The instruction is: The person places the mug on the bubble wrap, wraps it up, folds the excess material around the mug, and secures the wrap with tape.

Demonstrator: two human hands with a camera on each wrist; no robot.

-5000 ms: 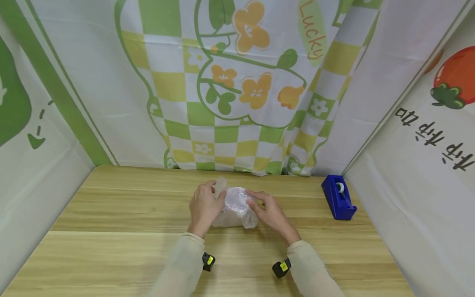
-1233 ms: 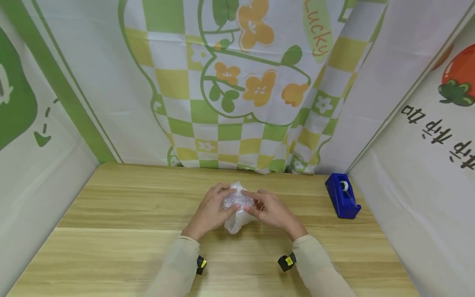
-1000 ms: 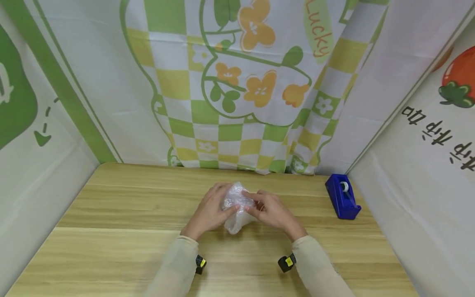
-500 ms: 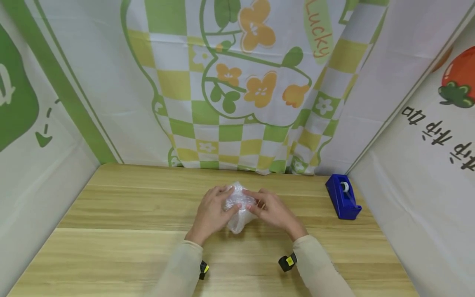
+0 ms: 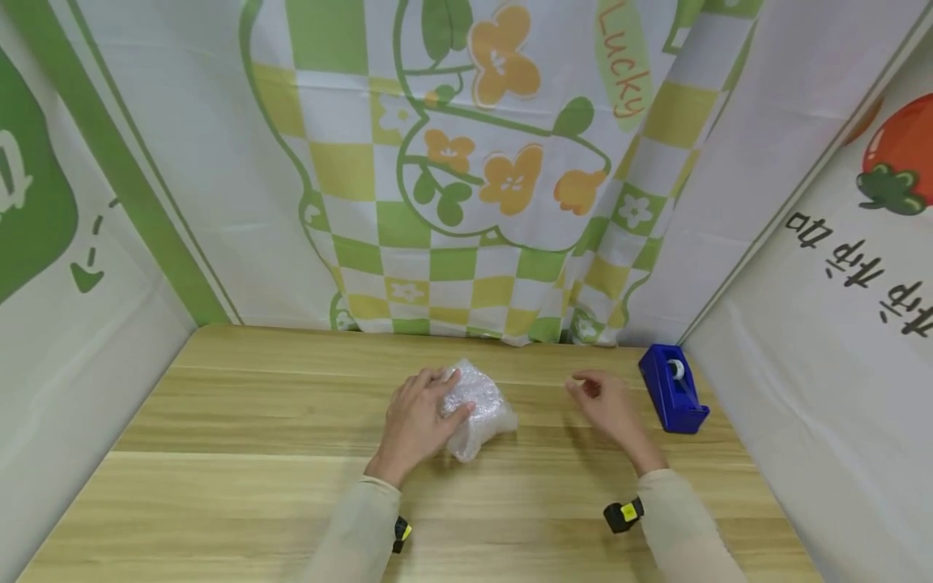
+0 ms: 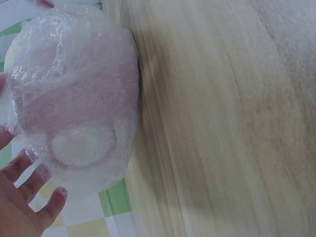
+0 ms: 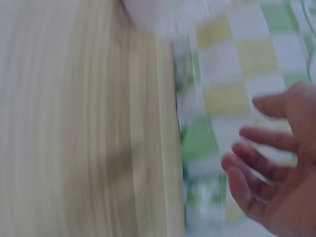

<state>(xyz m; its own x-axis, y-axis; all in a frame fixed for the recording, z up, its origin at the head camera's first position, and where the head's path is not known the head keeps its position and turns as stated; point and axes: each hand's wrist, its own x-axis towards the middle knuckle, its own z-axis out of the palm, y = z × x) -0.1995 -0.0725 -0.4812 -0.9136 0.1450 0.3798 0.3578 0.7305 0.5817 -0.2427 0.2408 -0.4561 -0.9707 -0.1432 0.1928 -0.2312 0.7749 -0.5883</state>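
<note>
On the table sits a pinkish mug [image 5: 477, 405] wrapped in clear bubble wrap; in the left wrist view a rounded handle loop shows through the wrapped mug [image 6: 79, 98]. My left hand [image 5: 419, 417] holds it from the left side, thumb at the front and fingers round the far side. The right hand [image 5: 608, 409] is off the mug, in the air between it and the blue tape dispenser [image 5: 672, 389], fingers loosely bent and holding nothing. In the right wrist view that hand [image 7: 276, 163] is blurred, its fingers apart.
The tape dispenser, with a roll of clear tape in it, stands near the right back edge of the wooden table [image 5: 255, 405]. A checked, flowered curtain [image 5: 466, 210] hangs behind the table, and printed fabric walls rise at both sides.
Over the last half second my right hand has let go of the wrapped mug and moved right, towards the tape dispenser. The left hand keeps its hold. Earlier, both hands folded and turned the wrap.
</note>
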